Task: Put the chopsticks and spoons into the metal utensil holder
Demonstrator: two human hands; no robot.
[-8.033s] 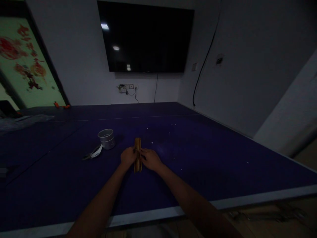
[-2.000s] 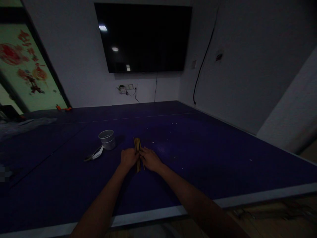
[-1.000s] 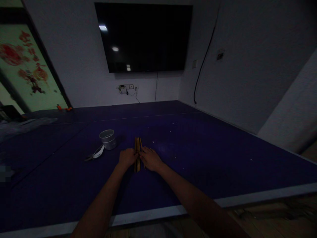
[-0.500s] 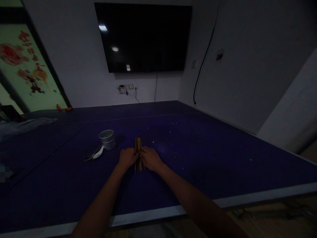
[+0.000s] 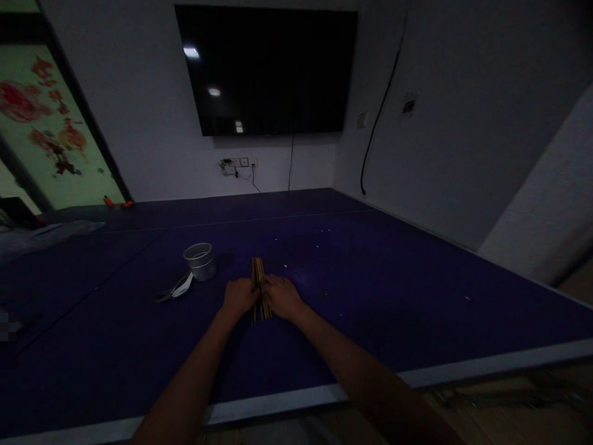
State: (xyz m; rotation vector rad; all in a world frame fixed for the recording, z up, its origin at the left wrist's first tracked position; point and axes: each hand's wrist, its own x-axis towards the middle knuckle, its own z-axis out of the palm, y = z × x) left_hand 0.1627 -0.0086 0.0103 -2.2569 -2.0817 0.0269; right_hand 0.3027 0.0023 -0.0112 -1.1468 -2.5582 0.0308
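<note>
A bundle of thin wooden sticks [image 5: 258,270] lies on the dark blue table [image 5: 393,296], pointing away from me. My left hand [image 5: 239,296] presses against the bundle's left side with its fingers curled onto the sticks. My right hand [image 5: 283,297] closes on the bundle from the right. The middle of the sticks is hidden between the two hands. The room is dim.
A small metal cup [image 5: 199,260] stands left of the sticks, with a white spoon [image 5: 177,288] lying beside it. A black screen [image 5: 271,68] hangs on the far wall. The table's pale front edge [image 5: 278,402] runs close to me. Wall on the right.
The hands stay on the bundle; the sticks have shifted and fanned slightly between frames. Cup and spoon have not moved.
</note>
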